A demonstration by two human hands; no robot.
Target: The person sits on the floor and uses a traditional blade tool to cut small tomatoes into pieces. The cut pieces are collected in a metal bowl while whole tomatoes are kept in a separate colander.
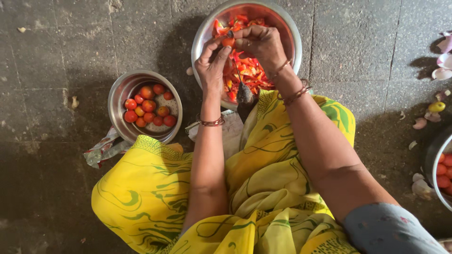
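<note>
Both my hands are raised over a large steel bowl (287,29) filled with cut red tomato pieces (248,70). Together, my left hand (212,63) and my right hand (261,42) pinch a small red tomato (228,41) against the curved upright blade (238,75) of a floor-standing cutter, whose dark base (245,94) sits at the bowl's near rim. Bangles circle both wrists. My yellow patterned garment (263,188) covers my lap below.
A smaller steel bowl (117,94) with several whole tomatoes (148,110) stands at my left on the grey stone floor. A crumpled wrapper (101,150) lies beside it. Peels and scraps (431,115) litter the floor at right, near another pot's rim (432,164) holding tomatoes.
</note>
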